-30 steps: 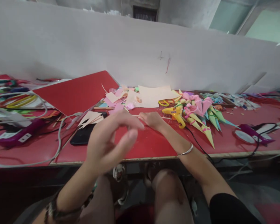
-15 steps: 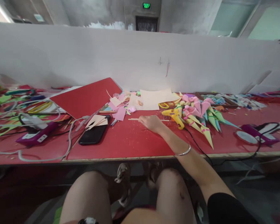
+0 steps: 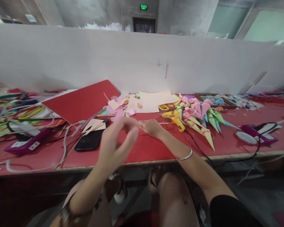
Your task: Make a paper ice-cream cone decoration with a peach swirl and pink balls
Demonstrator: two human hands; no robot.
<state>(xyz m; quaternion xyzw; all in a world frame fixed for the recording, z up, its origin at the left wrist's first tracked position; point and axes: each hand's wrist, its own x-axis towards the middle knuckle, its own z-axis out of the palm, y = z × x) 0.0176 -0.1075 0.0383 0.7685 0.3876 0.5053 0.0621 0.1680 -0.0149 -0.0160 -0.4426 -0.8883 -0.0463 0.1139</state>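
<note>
My right hand [image 3: 151, 128] is low over the red tabletop, fingers pinched on a thin pale stick that is mostly hidden by my hands now. Beyond its knuckles a short length of pale stick [image 3: 164, 123] shows; I cannot tell whether it is the same one. My left hand [image 3: 115, 138], blurred, is raised in front of the phone, thumb and fingers curved apart, their tips close to my right fingertips. A yellow glue gun [image 3: 174, 119] lies to the right of my right hand, beside a pile of pink, yellow and green paper cones [image 3: 198, 113].
A black phone [image 3: 90, 142] with cream paper pieces [image 3: 94, 125] on it lies left. Behind are a red board [image 3: 82, 101], cream sheets [image 3: 153, 100] and yellow-handled scissors [image 3: 164, 107]. Purple power strips [image 3: 29, 142] and cables flank the area. A white partition [image 3: 132, 63] rises behind.
My left hand has come up from below into the space beside my right hand. The right hand stays nearly in place. The view has shifted slightly right.
</note>
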